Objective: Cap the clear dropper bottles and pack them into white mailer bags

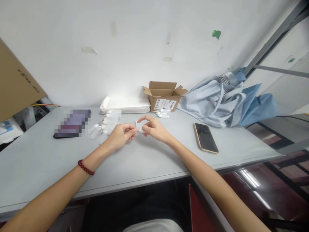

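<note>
together, both half-curled hands [121, 136] [154, 129] pinch a whitish piece [139, 125].

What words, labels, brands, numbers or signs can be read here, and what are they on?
None reads clearly enough to quote.
Large brown cardboard, left: dark printed characters and a round mark, too blurred.
White label on the small open carton: print and code marks, too small.
Left device: screen pixelated, unreadable.
White tags: no print discernible.
</note>
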A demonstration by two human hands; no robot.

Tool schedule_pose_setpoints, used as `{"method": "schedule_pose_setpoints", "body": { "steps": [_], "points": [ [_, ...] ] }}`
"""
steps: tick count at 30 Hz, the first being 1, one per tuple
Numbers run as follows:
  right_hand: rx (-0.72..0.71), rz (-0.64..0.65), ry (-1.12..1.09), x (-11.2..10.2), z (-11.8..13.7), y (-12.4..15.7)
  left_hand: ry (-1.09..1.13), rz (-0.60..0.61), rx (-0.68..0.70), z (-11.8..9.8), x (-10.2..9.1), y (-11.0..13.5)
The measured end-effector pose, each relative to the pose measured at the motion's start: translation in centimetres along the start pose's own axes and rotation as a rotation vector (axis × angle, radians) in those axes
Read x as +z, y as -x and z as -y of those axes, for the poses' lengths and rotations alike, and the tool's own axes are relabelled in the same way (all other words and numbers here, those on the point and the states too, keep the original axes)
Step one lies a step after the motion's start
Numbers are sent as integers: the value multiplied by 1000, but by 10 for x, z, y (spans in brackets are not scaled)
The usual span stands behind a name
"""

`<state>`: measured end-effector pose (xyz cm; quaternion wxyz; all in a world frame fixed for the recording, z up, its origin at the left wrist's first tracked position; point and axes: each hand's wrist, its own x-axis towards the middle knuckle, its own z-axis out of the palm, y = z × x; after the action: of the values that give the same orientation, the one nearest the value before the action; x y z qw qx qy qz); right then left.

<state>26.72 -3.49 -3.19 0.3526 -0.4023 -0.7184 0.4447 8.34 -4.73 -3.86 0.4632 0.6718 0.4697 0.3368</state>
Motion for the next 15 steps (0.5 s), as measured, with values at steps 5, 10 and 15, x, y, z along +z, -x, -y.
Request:
{"method": "schedule_pose_setpoints", "body": {
  "steps": [5, 10, 15],
  "points": [
    [-38, 4, -19, -4, 2, 0, -34, -10, 57, 0, -6, -2],
    [-25, -12, -21, -5, 1, 0, 17, 10, 47, 1, -11, -4],
    [-2, -24, -28, -6, 3, 0, 110, 2, 7, 1, -11, -4]
  ]
}}
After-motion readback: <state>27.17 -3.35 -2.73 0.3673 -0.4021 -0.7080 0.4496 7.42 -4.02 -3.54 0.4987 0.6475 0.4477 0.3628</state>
